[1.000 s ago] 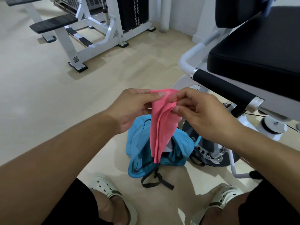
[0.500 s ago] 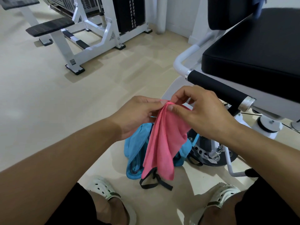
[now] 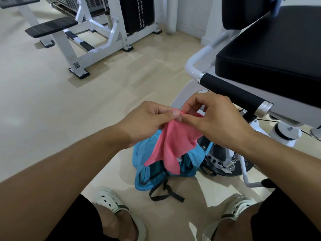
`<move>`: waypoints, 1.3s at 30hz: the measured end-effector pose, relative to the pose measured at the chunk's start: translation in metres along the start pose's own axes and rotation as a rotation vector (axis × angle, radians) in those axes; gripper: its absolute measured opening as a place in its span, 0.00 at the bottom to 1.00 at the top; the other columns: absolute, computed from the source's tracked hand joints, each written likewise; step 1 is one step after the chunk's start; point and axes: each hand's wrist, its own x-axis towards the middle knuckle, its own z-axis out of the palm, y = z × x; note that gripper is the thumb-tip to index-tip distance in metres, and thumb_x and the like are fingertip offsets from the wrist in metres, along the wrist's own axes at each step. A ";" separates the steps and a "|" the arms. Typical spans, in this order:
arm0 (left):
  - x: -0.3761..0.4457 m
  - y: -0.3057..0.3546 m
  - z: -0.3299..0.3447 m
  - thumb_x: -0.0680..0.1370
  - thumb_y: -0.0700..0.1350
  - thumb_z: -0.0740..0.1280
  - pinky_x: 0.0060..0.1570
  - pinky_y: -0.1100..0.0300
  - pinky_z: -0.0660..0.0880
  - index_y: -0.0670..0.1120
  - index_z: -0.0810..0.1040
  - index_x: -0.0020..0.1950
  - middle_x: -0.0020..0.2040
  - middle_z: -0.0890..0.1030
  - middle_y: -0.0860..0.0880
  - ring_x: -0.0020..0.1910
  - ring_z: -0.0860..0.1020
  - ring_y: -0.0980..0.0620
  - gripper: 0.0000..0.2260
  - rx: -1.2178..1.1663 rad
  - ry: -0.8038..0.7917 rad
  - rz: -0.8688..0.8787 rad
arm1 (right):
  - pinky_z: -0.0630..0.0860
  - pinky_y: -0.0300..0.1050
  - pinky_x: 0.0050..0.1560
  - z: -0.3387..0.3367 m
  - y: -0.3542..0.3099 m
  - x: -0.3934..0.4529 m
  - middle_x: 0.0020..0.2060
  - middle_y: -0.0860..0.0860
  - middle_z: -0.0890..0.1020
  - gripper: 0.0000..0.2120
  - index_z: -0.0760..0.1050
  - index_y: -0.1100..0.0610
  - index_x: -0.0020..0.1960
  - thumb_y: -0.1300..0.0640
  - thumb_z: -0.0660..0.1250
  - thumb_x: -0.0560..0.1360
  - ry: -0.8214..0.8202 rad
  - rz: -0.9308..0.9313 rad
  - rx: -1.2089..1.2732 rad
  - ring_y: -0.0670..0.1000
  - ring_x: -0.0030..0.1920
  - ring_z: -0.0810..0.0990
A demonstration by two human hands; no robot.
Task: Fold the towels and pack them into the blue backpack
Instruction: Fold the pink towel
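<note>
Gym flooring [image 3: 52,105] is hosting early packing: left hand [image 3: 147,122] and right hand [image 3: 217,122] are pinching a half-folded pink towel [image 3: 173,145] above the open blue backpack [image 3: 144,178], nothing visibly packed.

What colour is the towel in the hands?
Pink: the towel shows best in the head view.

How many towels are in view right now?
1: a pink towel pinched at its top by both hands, hanging above the blue backpack on the floor. Others may be hidden inside.
</note>
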 end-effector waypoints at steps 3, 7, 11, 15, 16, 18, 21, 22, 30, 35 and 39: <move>0.001 -0.001 -0.007 0.85 0.46 0.62 0.66 0.47 0.76 0.44 0.85 0.58 0.53 0.87 0.43 0.53 0.84 0.48 0.13 0.078 0.017 0.008 | 0.73 0.35 0.47 -0.002 0.005 0.003 0.39 0.43 0.82 0.12 0.81 0.46 0.42 0.41 0.79 0.67 -0.096 -0.007 -0.110 0.42 0.47 0.77; 0.002 -0.003 -0.017 0.85 0.47 0.61 0.66 0.43 0.75 0.41 0.84 0.57 0.54 0.85 0.38 0.51 0.82 0.47 0.14 0.133 0.030 0.017 | 0.70 0.42 0.47 -0.005 0.009 0.004 0.43 0.45 0.78 0.13 0.83 0.48 0.45 0.41 0.78 0.68 -0.291 -0.028 -0.293 0.47 0.49 0.73; 0.004 -0.004 -0.026 0.85 0.47 0.61 0.56 0.47 0.74 0.40 0.82 0.52 0.46 0.81 0.38 0.46 0.75 0.47 0.14 0.134 0.104 0.049 | 0.69 0.45 0.53 -0.004 0.007 0.000 0.42 0.44 0.73 0.16 0.80 0.49 0.43 0.36 0.74 0.69 -0.363 -0.097 -0.403 0.48 0.49 0.69; 0.006 -0.006 -0.035 0.85 0.48 0.60 0.56 0.49 0.75 0.47 0.83 0.47 0.42 0.81 0.50 0.43 0.76 0.53 0.14 0.197 0.179 0.055 | 0.69 0.46 0.55 -0.005 0.003 -0.001 0.42 0.42 0.74 0.14 0.78 0.48 0.44 0.38 0.73 0.71 -0.322 -0.139 -0.425 0.48 0.50 0.69; 0.006 -0.008 -0.037 0.85 0.49 0.60 0.59 0.45 0.75 0.47 0.83 0.47 0.43 0.82 0.51 0.44 0.77 0.53 0.14 0.232 0.186 0.050 | 0.68 0.45 0.53 -0.006 0.002 -0.002 0.42 0.42 0.75 0.13 0.77 0.48 0.44 0.39 0.73 0.72 -0.324 -0.141 -0.423 0.48 0.50 0.69; 0.006 -0.010 -0.041 0.85 0.50 0.61 0.64 0.41 0.74 0.48 0.83 0.48 0.44 0.84 0.52 0.46 0.80 0.52 0.14 0.292 0.195 0.041 | 0.65 0.43 0.49 -0.009 0.000 -0.004 0.41 0.41 0.75 0.12 0.78 0.48 0.46 0.39 0.72 0.74 -0.333 -0.117 -0.411 0.47 0.51 0.69; 0.005 -0.011 -0.044 0.85 0.51 0.61 0.65 0.44 0.74 0.50 0.83 0.50 0.50 0.86 0.50 0.54 0.82 0.47 0.13 0.389 0.197 0.032 | 0.64 0.38 0.44 -0.011 0.000 -0.005 0.38 0.40 0.72 0.11 0.79 0.47 0.49 0.40 0.71 0.75 -0.349 -0.096 -0.405 0.45 0.50 0.69; 0.005 -0.010 -0.045 0.85 0.51 0.61 0.65 0.45 0.74 0.50 0.83 0.51 0.51 0.86 0.50 0.55 0.82 0.47 0.13 0.414 0.194 0.029 | 0.63 0.34 0.43 -0.010 0.001 -0.005 0.38 0.39 0.72 0.10 0.79 0.46 0.48 0.40 0.71 0.75 -0.343 -0.094 -0.396 0.45 0.50 0.70; 0.004 -0.011 -0.064 0.84 0.52 0.62 0.56 0.54 0.77 0.55 0.84 0.47 0.41 0.82 0.56 0.43 0.79 0.52 0.12 0.467 0.097 -0.028 | 0.72 0.33 0.38 -0.012 0.006 0.006 0.41 0.44 0.81 0.14 0.78 0.51 0.37 0.46 0.80 0.69 -0.070 0.108 -0.142 0.40 0.38 0.78; -0.001 -0.001 -0.055 0.85 0.51 0.60 0.36 0.55 0.79 0.51 0.81 0.46 0.38 0.83 0.47 0.32 0.82 0.46 0.13 0.284 0.051 -0.152 | 0.71 0.38 0.34 -0.008 0.007 0.009 0.34 0.47 0.80 0.15 0.75 0.48 0.45 0.53 0.81 0.67 -0.094 0.179 -0.006 0.42 0.30 0.75; -0.002 0.001 -0.046 0.85 0.51 0.62 0.46 0.47 0.84 0.40 0.79 0.52 0.48 0.86 0.39 0.42 0.86 0.37 0.15 0.188 0.058 -0.218 | 0.75 0.46 0.36 0.000 -0.005 -0.004 0.37 0.49 0.81 0.15 0.76 0.48 0.46 0.59 0.80 0.68 -0.380 0.101 0.083 0.45 0.32 0.76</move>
